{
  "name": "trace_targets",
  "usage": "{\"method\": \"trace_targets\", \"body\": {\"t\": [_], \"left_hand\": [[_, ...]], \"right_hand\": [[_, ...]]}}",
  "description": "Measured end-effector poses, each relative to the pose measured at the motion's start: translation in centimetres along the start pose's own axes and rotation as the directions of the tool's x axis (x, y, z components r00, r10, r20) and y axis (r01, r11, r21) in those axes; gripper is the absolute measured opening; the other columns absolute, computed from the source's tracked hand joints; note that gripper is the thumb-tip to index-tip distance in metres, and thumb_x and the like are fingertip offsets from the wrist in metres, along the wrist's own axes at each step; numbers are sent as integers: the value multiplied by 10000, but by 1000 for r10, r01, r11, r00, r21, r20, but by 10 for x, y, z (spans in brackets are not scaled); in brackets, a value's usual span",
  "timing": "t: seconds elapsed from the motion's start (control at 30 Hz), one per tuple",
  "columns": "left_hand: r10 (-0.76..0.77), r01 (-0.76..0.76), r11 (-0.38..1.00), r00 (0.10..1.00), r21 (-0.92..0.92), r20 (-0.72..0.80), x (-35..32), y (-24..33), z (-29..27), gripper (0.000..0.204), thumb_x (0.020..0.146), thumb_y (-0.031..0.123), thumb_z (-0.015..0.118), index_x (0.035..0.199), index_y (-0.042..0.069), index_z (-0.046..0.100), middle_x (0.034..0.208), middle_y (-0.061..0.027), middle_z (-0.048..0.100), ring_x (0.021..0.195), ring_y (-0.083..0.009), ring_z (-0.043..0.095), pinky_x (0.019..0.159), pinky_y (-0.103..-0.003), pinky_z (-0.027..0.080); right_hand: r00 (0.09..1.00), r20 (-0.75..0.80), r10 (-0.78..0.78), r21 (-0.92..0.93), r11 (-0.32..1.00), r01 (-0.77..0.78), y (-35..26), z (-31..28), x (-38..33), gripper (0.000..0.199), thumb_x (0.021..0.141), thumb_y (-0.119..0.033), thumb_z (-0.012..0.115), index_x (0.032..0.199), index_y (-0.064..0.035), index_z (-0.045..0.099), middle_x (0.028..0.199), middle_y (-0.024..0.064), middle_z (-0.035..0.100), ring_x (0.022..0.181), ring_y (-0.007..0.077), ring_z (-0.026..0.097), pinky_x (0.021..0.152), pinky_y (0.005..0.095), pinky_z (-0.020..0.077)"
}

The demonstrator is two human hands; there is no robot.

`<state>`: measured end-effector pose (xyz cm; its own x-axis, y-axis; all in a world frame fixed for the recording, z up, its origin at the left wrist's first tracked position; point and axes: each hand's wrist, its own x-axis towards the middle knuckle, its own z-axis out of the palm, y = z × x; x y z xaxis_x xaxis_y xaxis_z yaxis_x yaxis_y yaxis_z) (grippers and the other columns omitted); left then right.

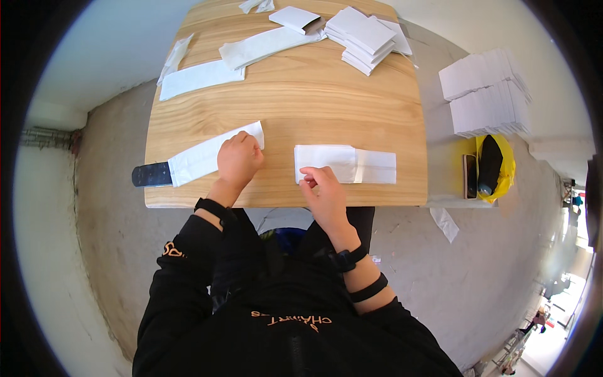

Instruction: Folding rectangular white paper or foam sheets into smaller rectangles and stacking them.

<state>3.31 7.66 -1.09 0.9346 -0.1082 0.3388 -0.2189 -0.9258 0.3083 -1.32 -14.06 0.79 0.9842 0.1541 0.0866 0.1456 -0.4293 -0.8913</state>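
Note:
My left hand (240, 157) is curled closed above the right part of a stack of long white plastic sleeves (200, 156); whatever its fingers hold is hidden. On the left end of that stack lies a black remote control (152, 175), jutting past the table edge. To the right, a flat white box (326, 157) lies partly inside a clear plastic sleeve (377, 167) that extends beyond it. My right hand (325, 191) hovers at the box's lower left, thumb and forefinger slightly apart, with nothing visible between them.
Toward the back of the wooden table (289, 94) lie more white sleeves (202, 79), an open white box (294, 19) and a pile of flat boxes (361, 36). Right of the table are tall stacks of white boxes (487, 100), a yellow bag (504, 166) and a phone (470, 176).

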Motion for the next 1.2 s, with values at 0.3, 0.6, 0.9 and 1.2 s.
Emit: {"method": "trace_targets", "body": {"t": [0.3, 0.6, 0.9, 1.2], "left_hand": [[-398, 374, 767, 915, -522, 71, -27, 11, -22, 92, 769, 82, 663, 836, 23, 639, 846, -94, 633, 795, -222, 636, 714, -309, 486], [-433, 464, 575, 871, -673, 231, -43, 14, -19, 119, 790, 98, 676, 875, 17, 653, 887, -72, 636, 806, -175, 613, 768, -296, 479], [-384, 462, 582, 882, -669, 275, -46, 22, -21, 93, 783, 64, 679, 855, 17, 645, 868, -70, 637, 785, -152, 608, 740, -273, 483], [-534, 481, 164, 777, -861, 333, -62, 1, -10, 45, 885, 57, 587, 921, 32, 595, 947, -41, 633, 863, -89, 578, 800, -251, 467]], "right_hand": [[992, 101, 80, 238, 966, -102, -11, 39, 13, 198, 818, -60, 645, 1015, -55, 630, 900, 94, 604, 786, 201, 643, 685, 309, 504], [994, 75, 74, 88, 993, -81, -24, 60, 26, 205, 786, -117, 702, 966, -40, 641, 921, 87, 623, 759, 176, 632, 668, 289, 500], [997, -20, 79, 59, 995, -78, -17, 62, 24, 78, 737, -94, 679, 797, -69, 635, 797, 72, 616, 657, 191, 611, 588, 311, 477], [978, -90, 187, 208, 964, -166, 6, 47, 13, 91, 780, -81, 679, 849, -35, 640, 822, 95, 608, 720, 185, 641, 634, 286, 498]]}}
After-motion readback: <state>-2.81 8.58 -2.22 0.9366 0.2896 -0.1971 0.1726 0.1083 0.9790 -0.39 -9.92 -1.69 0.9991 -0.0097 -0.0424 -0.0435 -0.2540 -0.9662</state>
